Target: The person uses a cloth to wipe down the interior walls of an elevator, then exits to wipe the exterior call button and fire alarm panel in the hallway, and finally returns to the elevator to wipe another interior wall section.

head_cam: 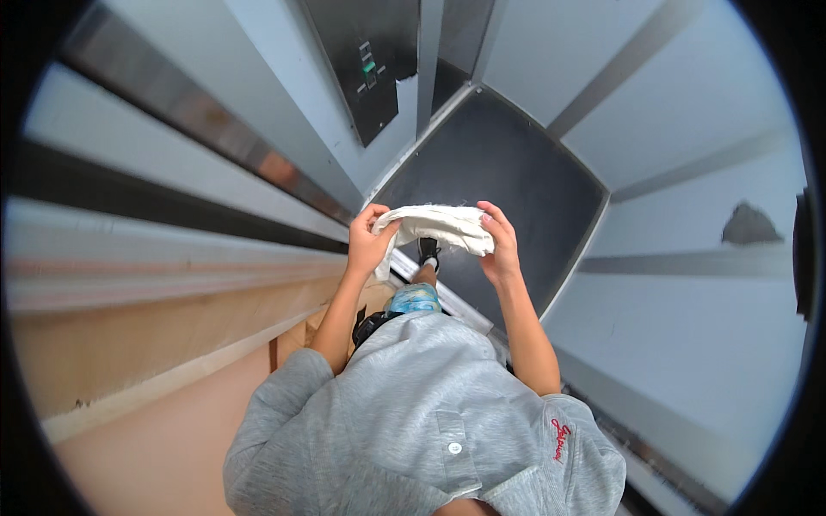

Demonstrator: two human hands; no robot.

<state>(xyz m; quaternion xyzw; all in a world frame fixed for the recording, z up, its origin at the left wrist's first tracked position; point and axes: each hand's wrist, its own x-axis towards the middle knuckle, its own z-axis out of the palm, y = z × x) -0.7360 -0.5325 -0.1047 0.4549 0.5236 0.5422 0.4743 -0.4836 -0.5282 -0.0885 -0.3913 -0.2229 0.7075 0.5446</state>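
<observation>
A white cloth (439, 224) with frayed edges stretches between my two hands at waist height. My left hand (373, 238) pinches its left end, thumb on top, and a strip of the cloth hangs down below that grip. At the other end, my right hand (500, 238) holds the folded cloth between thumb and fingers. Below the cloth, one foot in a black shoe (428, 251) shows on the dark floor, and my other foot is hidden.
I stand across the metal door sill (461, 304) of an elevator car with a dark floor (497, 168). A button panel (374, 64) with one green-lit button is on the far left wall. Pale panelled walls (677, 193) rise at right; a beige-tiled wall base (161, 342) lies left.
</observation>
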